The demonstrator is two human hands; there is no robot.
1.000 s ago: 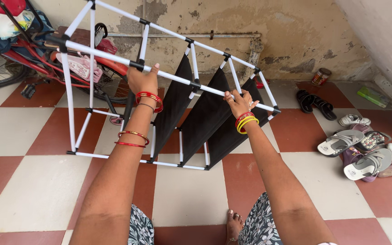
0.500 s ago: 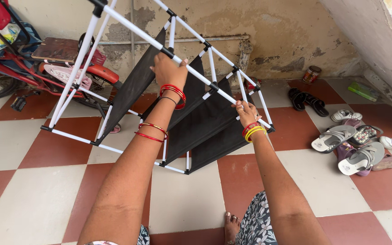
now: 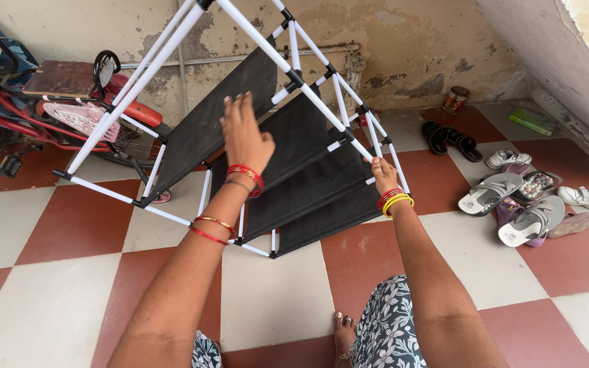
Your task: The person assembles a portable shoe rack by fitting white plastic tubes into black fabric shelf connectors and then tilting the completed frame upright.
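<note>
While tilted, shoe rack [image 3: 294,136], left hand [image 3: 243,133] flat on shelf, right hand [image 3: 382,174] gripping tube.

A white-tube shoe rack [image 3: 288,146] with black fabric shelves stands tilted over the red-and-cream checkered floor [image 3: 56,272]. The left hand [image 3: 243,133] lies open against a black shelf; the right hand [image 3: 382,174] grips a white side tube. Sandals and shoes [image 3: 512,197] lie scattered to the right, a red bicycle [image 3: 49,116] stands at the left wall.
</note>
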